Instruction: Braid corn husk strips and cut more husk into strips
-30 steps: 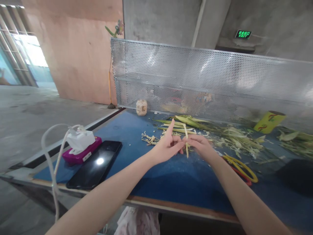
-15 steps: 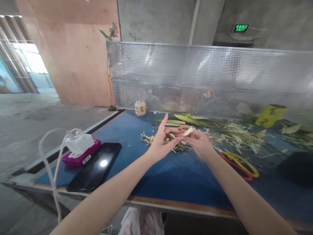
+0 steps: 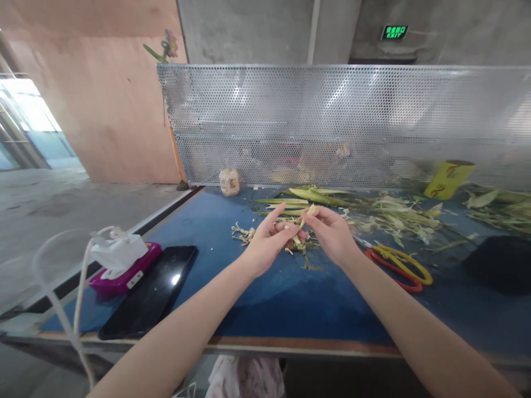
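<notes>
My left hand (image 3: 265, 246) and my right hand (image 3: 329, 232) meet above the blue table (image 3: 257, 298), fingers pinched together on a thin pale green leaf strip (image 3: 302, 224). The left index finger sticks out, the other fingers curl round the strip. Beneath the hands lies a small heap of leaf scraps (image 3: 269, 237). A pile of long green leaves (image 3: 373, 213) lies just beyond the hands.
Yellow and red scissors (image 3: 400, 265) lie right of my right hand. A black phone (image 3: 151, 293), a magenta box with a white charger (image 3: 120, 262) and cable sit at the left. A perforated metal screen (image 3: 332, 121), a small jar (image 3: 229, 181) and a yellow cup (image 3: 448, 179) stand at the back.
The long strip that hung down a second ago is now a short piece held between both hands. The hands have drawn closer together; the view has shifted a little to the right.
</notes>
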`<action>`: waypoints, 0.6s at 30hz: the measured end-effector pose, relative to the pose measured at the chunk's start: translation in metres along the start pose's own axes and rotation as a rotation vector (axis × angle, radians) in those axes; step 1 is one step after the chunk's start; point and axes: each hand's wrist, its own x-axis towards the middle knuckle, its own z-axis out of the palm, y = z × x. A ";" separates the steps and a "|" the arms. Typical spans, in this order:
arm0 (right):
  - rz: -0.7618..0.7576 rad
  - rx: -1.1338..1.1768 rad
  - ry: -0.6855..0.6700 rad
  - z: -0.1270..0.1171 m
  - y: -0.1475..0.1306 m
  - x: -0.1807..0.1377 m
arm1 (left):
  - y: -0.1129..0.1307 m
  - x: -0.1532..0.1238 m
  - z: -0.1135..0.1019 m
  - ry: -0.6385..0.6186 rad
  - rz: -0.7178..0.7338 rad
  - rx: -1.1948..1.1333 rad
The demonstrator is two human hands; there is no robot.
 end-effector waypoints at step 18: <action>0.011 -0.151 0.042 -0.013 -0.003 0.007 | -0.001 0.000 -0.003 -0.065 0.091 0.130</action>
